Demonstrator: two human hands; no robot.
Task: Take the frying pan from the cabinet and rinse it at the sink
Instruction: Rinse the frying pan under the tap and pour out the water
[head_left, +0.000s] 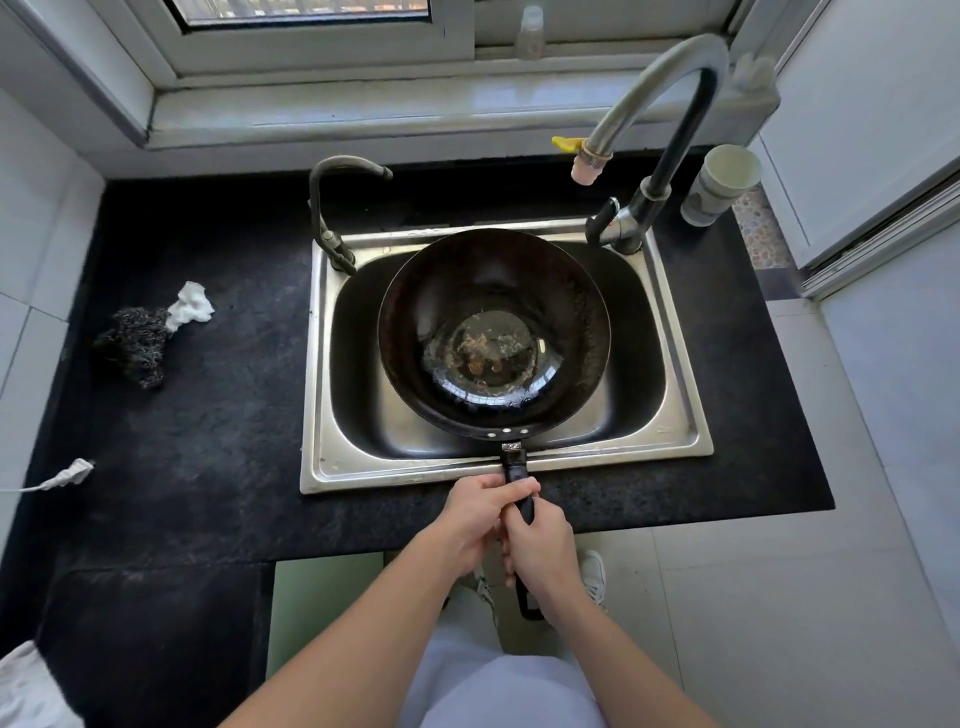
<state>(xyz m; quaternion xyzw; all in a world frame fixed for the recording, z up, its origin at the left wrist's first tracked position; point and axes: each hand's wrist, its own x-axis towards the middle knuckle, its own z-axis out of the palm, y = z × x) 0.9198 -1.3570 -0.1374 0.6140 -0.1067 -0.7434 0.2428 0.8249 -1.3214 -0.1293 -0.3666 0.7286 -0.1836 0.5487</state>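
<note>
Your frying pan (493, 280) is dark metal: dull and rough up the walls, glossy and wet at the bottom, with a smooth black plastic handle (517, 470). The sink (680, 415) is brushed steel. At the frame's left, a wiry metal scourer (136, 345) lies on the matt, speckled black countertop (208, 441).

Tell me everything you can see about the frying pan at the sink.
The frying pan is deep, round and dark, wok-like metal, mouth up over the steel sink basin. Its bottom holds a shiny wet patch with brownish bits. Three pale rivets fix a straight black handle that crosses the sink's front rim toward the person. The left hand grips the handle nearer the bowl, the right hand just behind. Whether the pan rests on the basin cannot be told.
</note>
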